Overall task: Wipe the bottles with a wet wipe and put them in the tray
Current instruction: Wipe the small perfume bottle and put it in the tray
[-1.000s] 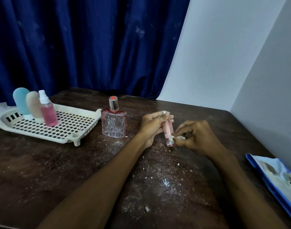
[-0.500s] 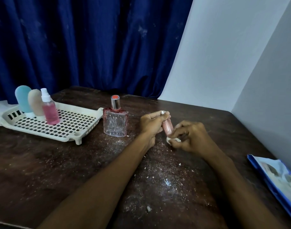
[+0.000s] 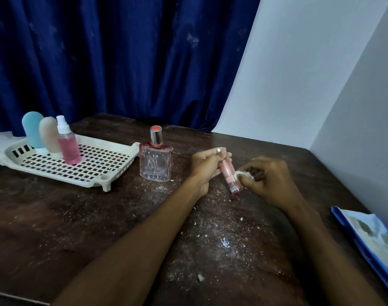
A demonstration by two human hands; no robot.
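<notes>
My left hand (image 3: 205, 167) grips the upper end of a slim pink bottle (image 3: 229, 176) with a silver cap, tilted above the dark table. My right hand (image 3: 267, 181) pinches a small crumpled white wet wipe (image 3: 241, 174) against the bottle's right side. A square clear glass perfume bottle (image 3: 156, 163) with a silver and red cap stands on the table left of my hands. In the white slotted tray (image 3: 104, 164) at the left stand a blue bottle (image 3: 33, 130), a beige bottle (image 3: 49, 135) and a pink spray bottle (image 3: 68, 144).
White crumbs and dust are scattered over the dark wooden table (image 3: 100, 217). A blue-edged wipe packet (image 3: 371, 237) lies at the table's right edge. A blue curtain hangs behind, and a white wall closes the right side.
My right hand and the wipe have slid back along the pink bottle, uncovering its lower end. The left hand keeps its hold on the cap end.
</notes>
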